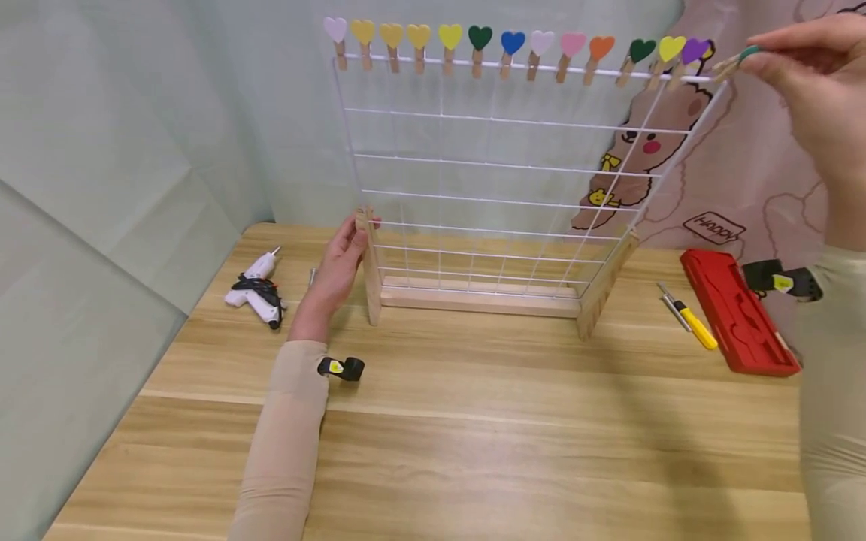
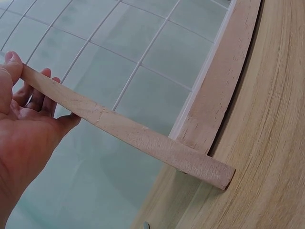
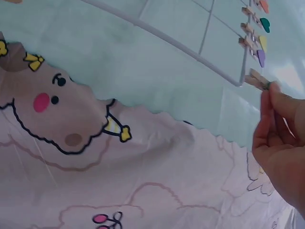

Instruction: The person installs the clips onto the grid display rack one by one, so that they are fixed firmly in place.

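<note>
A white wire grid (image 1: 497, 164) stands upright in a wooden stand. My left hand (image 1: 338, 263) grips the upper end of its left wooden post (image 1: 373, 282), thumb on one side and fingers on the other. Between thumb and fingertips, my right hand (image 1: 822, 83) pinches a small wooden clothespin (image 3: 257, 80) with a green heart. Its tip meets the grid's top right corner. Along the top wire sits a row of heart clothespins in several colours, with a purple heart clothespin (image 1: 694, 52) closest to the right hand.
Left of the stand, a white glue gun (image 1: 257, 289) lies with its black cord wrapped round it. To the right are a yellow-handled screwdriver (image 1: 697, 327), a metal shaft beside it, and a red tool case (image 1: 737, 312). A pink patterned curtain (image 1: 764, 150) hangs behind the right side.
</note>
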Available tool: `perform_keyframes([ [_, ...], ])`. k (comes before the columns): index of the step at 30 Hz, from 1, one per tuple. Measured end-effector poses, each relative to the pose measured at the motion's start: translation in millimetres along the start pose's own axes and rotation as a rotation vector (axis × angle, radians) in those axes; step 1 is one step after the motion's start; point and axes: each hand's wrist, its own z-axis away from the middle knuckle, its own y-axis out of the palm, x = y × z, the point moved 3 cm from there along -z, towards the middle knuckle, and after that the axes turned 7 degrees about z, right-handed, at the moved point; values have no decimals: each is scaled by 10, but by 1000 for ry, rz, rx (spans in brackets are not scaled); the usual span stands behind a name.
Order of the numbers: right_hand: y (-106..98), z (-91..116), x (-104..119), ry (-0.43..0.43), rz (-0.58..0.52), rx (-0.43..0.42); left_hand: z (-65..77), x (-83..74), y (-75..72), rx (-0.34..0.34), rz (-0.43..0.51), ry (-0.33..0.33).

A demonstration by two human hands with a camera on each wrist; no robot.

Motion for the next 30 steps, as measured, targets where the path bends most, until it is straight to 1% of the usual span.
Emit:
perform_keyframes([
  [2,2,-13,20,-35,85,41,-1,2,6,4,8,-1],
  [5,7,-34,18,-14,147,124,2,10,16,4,16,-9],
  [7,1,-56,-6,4,136,183,4,20,20,4,19,-13],
  [11,-9,-108,-65,125,83,299,4,31,17,6,1,-9],
  [14,7,-132,-92,207,47,337,4,30,1,9,-11,-3],
  [16,26,-130,-103,245,14,325,7,17,-10,10,-17,-4],
  [18,51,-110,-120,273,-7,295,8,-2,-11,9,-29,-5],
  [20,87,-75,-127,280,-34,258,20,-41,-1,13,-59,1],
  [25,167,27,-127,274,-177,162,63,-145,30,26,-132,10],
  [26,168,53,-130,274,-209,143,72,-162,32,32,-141,2],
  [28,156,127,-146,270,-230,98,93,-201,36,51,-159,-27],
  [30,141,234,-175,266,-204,63,114,-248,36,69,-197,-70],
])
